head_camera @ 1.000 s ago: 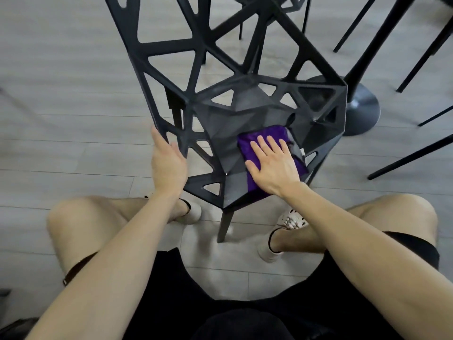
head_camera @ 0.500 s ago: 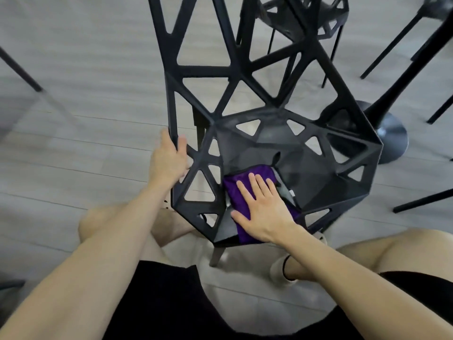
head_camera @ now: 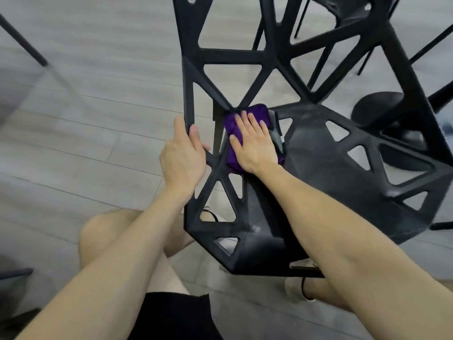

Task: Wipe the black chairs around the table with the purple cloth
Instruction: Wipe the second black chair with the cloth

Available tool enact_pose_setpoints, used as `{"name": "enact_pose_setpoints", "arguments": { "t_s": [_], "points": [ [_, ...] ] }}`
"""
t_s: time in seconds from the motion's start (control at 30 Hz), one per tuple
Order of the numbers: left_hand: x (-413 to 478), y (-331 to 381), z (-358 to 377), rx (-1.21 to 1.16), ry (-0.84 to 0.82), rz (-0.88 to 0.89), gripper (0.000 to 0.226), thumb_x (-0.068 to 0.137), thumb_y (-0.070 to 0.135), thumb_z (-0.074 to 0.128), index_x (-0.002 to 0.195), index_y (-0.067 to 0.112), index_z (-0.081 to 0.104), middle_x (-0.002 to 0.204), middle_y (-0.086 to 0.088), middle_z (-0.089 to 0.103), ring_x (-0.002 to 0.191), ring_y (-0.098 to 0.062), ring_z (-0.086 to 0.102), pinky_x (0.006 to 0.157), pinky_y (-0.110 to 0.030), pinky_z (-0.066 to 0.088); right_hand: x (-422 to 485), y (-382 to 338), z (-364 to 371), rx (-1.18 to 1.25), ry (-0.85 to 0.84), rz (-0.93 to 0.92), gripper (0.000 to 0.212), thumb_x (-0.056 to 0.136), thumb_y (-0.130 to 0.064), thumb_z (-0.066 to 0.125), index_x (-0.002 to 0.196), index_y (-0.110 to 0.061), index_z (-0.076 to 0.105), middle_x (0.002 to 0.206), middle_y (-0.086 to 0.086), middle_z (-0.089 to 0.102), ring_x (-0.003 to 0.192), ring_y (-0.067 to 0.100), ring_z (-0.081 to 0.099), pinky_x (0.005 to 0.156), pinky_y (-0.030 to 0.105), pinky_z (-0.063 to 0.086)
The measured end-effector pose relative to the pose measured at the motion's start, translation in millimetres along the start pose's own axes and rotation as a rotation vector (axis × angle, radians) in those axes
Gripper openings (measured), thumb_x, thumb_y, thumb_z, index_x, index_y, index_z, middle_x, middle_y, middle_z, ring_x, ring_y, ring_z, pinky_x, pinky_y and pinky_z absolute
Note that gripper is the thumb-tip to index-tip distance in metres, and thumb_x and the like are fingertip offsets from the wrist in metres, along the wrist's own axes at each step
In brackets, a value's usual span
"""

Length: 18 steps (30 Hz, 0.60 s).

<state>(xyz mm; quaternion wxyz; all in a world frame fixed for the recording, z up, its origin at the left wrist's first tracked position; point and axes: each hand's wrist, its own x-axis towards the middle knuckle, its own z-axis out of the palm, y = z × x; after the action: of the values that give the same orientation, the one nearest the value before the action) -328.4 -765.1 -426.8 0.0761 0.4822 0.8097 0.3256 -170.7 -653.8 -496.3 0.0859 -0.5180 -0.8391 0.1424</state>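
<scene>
One purple cloth (head_camera: 259,111) lies folded at the back left corner of the seat of the nearest black chair (head_camera: 318,173), right where the seat meets the struts of the open lattice back. The right hand (head_camera: 255,146) lies flat on top of it. Its grip is slack, with all the fingers straight and slightly spread, pressing the cloth against the chair. Purple shows beyond the fingertips, beside the thumb and under the wrist.

Just beside it, the left hand (head_camera: 183,158) holds the upright strut at the chair's left edge. This grip is closed on the strut, with the thumb hooked over the inner face and the fingers behind. The two hands are near each other but apart, with one diagonal strut between them.

Two black chairs are in view: the one being handled and a second chair (head_camera: 343,13) behind it at the top, partly cut off. One round black table base (head_camera: 377,111) sits on the grey plank floor (head_camera: 98,119) to the right, seen through the lattice. One thin dark leg (head_camera: 22,38) slants across the upper left corner. Below the seat's front edge one pale shoe (head_camera: 294,290) rests on the floor, and one bare knee (head_camera: 103,231) and black shorts (head_camera: 171,315) fill the bottom.
</scene>
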Motion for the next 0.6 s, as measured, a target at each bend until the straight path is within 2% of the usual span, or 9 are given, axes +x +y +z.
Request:
{"name": "enact_pose_setpoints", "arguments": {
  "t_s": [0.1, 0.17, 0.23, 0.3, 0.37, 0.5, 0.6],
  "points": [
    [1, 1, 1, -0.010, 0.008, -0.008, 0.031, 0.108, 0.053, 0.017, 0.109, 0.026, 0.033, 0.074, 0.018, 0.077, 0.061, -0.029, 0.073, 0.070, -0.048, 0.057, 0, 5, 1, 0.055, 0.040, -0.026, 0.065, 0.112, -0.048, 0.030, 0.170, -0.020, 0.028, 0.177, 0.005, 0.024, 0.165, 0.021, 0.015, 0.135, 0.044, 0.009],
    [1, 4, -2, -0.009, 0.007, -0.001, 0.032, 0.108, 0.053, 0.016, 0.108, 0.026, 0.033, 0.073, 0.018, 0.076, 0.063, -0.028, 0.073, 0.072, -0.048, 0.057, -7, -2, -5, 0.174, 0.043, 0.001, 0.057, 0.113, -0.043, 0.037, 0.166, -0.021, 0.038, 0.174, 0.005, 0.033, 0.164, 0.021, 0.021, 0.134, 0.040, 0.010],
    [0, 7, -5, -0.024, 0.005, 0.003, 0.033, 0.110, 0.051, 0.018, 0.112, 0.024, 0.036, 0.075, 0.016, 0.077, 0.073, -0.030, 0.074, 0.078, -0.049, 0.056, -29, -20, -12, 0.301, 0.008, -0.013, 0.052, 0.114, -0.040, 0.040, 0.163, -0.023, 0.044, 0.173, 0.003, 0.036, 0.162, 0.018, 0.024, 0.134, 0.037, 0.012],
    [0, 9, -8, -0.093, -0.004, -0.003, 0.033, 0.113, 0.047, 0.022, 0.113, 0.020, 0.041, 0.080, 0.011, 0.078, 0.086, -0.032, 0.072, 0.083, -0.050, 0.054, -73, -41, -16, 0.405, -0.034, -0.046, 0.052, 0.115, -0.042, 0.042, 0.164, -0.026, 0.044, 0.173, -0.001, 0.035, 0.162, 0.015, 0.025, 0.133, 0.035, 0.018],
    [0, 9, -10, -0.205, -0.018, -0.010, 0.030, 0.114, 0.045, 0.023, 0.109, 0.022, 0.041, 0.083, 0.008, 0.079, 0.087, -0.026, 0.072, 0.085, -0.048, 0.054, -120, -49, -21, 0.456, -0.066, -0.070, 0.054, 0.114, -0.044, 0.043, 0.165, -0.027, 0.041, 0.173, -0.002, 0.035, 0.162, 0.013, 0.025, 0.132, 0.034, 0.022],
    [0, 9, -9, -0.314, -0.036, -0.053, 0.027, 0.115, 0.041, 0.024, 0.103, 0.024, 0.041, 0.086, 0.007, 0.078, 0.083, -0.011, 0.071, 0.081, -0.036, 0.050, -156, -41, -15, 0.309, -0.126, -0.212, 0.057, 0.115, -0.046, 0.039, 0.169, -0.027, 0.033, 0.177, -0.002, 0.022, 0.165, 0.012, 0.012, 0.134, 0.032, 0.008],
    [0, 8, -7, -0.335, -0.040, -0.057, 0.027, 0.116, 0.040, 0.025, 0.103, 0.023, 0.042, 0.085, 0.008, 0.078, 0.083, -0.009, 0.069, 0.078, -0.032, 0.045, -112, -32, -4, 0.242, -0.085, -0.147, 0.060, 0.115, -0.045, 0.037, 0.171, -0.024, 0.027, 0.178, 0.003, 0.019, 0.166, 0.018, 0.010, 0.135, 0.041, 0.007]
  ]
}}
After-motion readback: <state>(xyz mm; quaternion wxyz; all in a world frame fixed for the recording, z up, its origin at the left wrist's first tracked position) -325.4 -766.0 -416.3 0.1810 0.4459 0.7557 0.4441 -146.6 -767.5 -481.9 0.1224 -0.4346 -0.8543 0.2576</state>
